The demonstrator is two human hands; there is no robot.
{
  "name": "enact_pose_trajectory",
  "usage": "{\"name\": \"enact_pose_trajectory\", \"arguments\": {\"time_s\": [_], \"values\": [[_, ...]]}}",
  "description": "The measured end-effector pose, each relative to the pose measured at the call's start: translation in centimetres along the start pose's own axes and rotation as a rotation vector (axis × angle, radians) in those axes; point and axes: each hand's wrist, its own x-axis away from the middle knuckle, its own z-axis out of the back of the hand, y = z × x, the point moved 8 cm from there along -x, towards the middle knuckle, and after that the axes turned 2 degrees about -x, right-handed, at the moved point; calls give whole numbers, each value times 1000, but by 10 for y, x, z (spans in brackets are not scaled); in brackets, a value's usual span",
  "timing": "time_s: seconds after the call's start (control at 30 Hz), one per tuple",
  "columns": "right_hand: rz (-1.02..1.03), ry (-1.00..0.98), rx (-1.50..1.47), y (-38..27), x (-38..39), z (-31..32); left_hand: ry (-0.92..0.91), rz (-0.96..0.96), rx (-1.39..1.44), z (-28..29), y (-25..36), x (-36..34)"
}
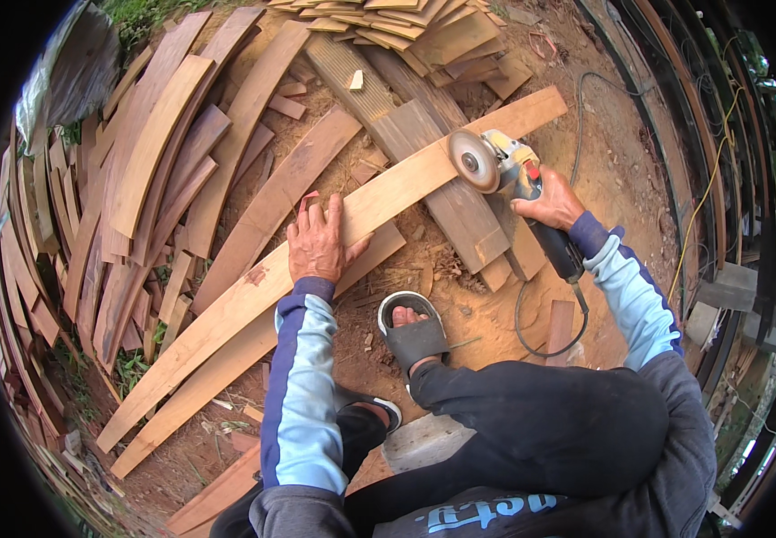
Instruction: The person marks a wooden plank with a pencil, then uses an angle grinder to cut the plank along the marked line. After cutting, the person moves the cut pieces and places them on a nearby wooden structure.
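Note:
A long light-brown plank (397, 190) lies slantwise before me, its far part across two darker boards (442, 215) on the ground. My left hand (319, 240) presses on the plank near its middle, fingers spread over the face and thumb at the near edge. A small red piece (309, 197) shows by its fingertips. In my right hand (551, 199) is an angle grinder (524, 170), gripped round its body. The grinder's round disc (475, 161) is over the plank's far part; whether it touches the wood I cannot tell. A second plank (253, 345) lies partly beneath the first.
Many loose planks (159, 148) are heaped at the left, and short boards (424, 27) are stacked at the top. The grinder's cord (531, 345) loops beside my sandalled foot (413, 327). Long metal bars (688, 134) run along the right. A concrete block (424, 439) is below me.

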Motion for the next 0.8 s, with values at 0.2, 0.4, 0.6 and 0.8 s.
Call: {"name": "enact_pose_trajectory", "arguments": {"time_s": [0.2,0.4,0.6,0.8], "values": [[12,18,31,4,-5,0,15,-5,-9,2,1,0],[-2,22,53,-2,-5,3,15,-3,8,3,1,0],[-1,14,46,-4,-6,2,26,-4,11,6,2,0],[0,9,41,-3,-9,2,37,-13,19,7,1,0]]}}
